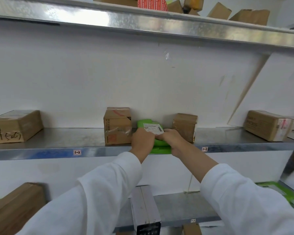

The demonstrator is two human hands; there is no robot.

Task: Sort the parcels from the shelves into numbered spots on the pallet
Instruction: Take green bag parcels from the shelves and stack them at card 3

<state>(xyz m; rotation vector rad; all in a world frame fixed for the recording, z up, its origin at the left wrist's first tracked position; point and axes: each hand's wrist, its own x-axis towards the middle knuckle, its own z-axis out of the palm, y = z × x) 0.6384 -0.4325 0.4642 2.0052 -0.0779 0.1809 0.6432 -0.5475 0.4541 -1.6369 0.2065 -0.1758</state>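
Holding a soft green plastic mailer parcel (160,149) at the front edge of the grey metal middle shelf (58,148), frame centre, I have my left grip (143,139) and right grip (171,141) both curled round it. Brown cardboard boxes (117,128) sit along the shelves. No pallet shows, so sorting looks far from finished.

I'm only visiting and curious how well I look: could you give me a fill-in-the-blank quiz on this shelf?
The parcel gripped by the left hand and right hand is coloured ____.
The shelf tag left of the hands reads ____.
The person's sleeves are ____.
Missing words: green; 1-2; white.
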